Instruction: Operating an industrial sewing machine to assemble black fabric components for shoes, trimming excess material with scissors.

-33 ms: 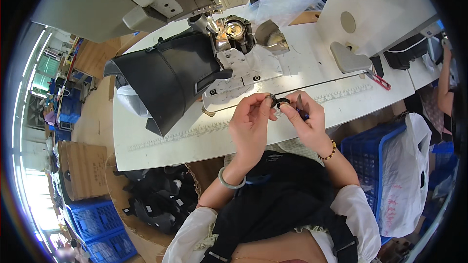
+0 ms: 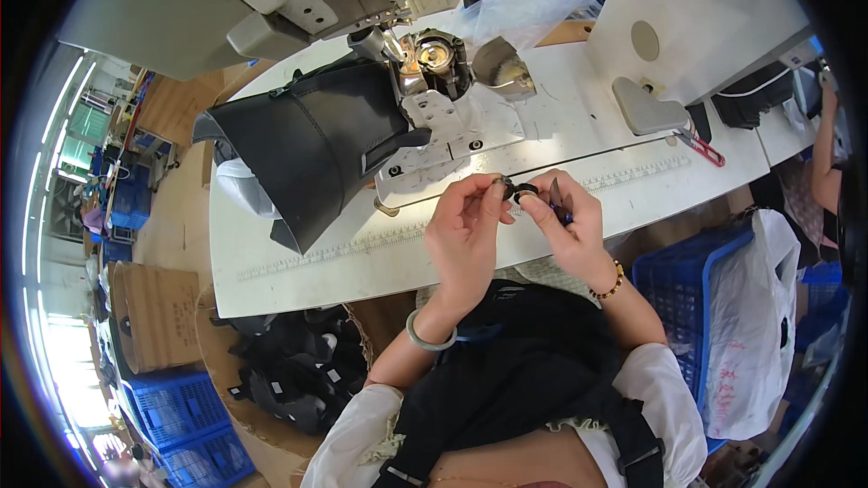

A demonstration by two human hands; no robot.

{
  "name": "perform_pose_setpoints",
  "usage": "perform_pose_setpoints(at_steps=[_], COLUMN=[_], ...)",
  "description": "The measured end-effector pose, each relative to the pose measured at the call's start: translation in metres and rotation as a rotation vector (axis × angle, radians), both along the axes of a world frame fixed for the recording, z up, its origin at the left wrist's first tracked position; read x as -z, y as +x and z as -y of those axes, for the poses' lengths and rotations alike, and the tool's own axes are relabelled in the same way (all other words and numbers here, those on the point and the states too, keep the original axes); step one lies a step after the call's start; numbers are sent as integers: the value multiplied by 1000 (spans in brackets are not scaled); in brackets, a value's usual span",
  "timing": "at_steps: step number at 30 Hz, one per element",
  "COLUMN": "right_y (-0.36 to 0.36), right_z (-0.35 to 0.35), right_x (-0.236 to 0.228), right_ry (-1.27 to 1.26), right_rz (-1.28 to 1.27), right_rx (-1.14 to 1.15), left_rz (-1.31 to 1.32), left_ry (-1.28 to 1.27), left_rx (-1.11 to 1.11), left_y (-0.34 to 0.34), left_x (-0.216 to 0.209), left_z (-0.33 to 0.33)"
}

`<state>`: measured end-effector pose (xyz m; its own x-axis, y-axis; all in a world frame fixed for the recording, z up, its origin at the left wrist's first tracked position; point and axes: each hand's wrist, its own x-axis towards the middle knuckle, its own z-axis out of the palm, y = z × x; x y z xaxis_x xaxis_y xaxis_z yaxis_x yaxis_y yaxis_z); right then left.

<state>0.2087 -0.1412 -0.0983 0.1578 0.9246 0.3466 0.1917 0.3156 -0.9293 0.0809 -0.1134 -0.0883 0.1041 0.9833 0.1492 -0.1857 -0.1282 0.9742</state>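
Note:
My left hand [image 2: 464,228] is closed, pinching a small dark round part [image 2: 505,186], possibly a bobbin case, just above the table's near side. It meets my right hand [image 2: 573,224], whose thumb and finger close on a dark ring-shaped piece [image 2: 524,191] touching that part. Thread snips [image 2: 559,199] are also tucked in my right hand, with the pointed blade up and the handle partly hidden. Beyond my hands is the sewing machine bed [image 2: 461,122], its cover plate [image 2: 503,68] swung aside and the round hook [image 2: 437,55] exposed.
A black leather-like workpiece [image 2: 316,131] lies left of the hook. A ruler strip [image 2: 362,242] runs along the white table [image 2: 271,285]. A red cutter [image 2: 705,150] lies at right. Below stand a carton of black pieces [image 2: 294,370] and a blue crate [image 2: 674,307].

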Motion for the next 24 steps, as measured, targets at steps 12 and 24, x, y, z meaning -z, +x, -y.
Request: perform_pose_setpoints(at_steps=[12,24], right_y=[4,7], right_z=[5,2], right_x=[-5,-3], right_ry=[3,90], right_rz=[-103,-7], right_rx=[-32,-28], left_rz=[27,-205], left_ry=[161,128], left_rx=[259,185], left_y=[-13,-7], left_x=[13,-3], left_z=[-13,-5])
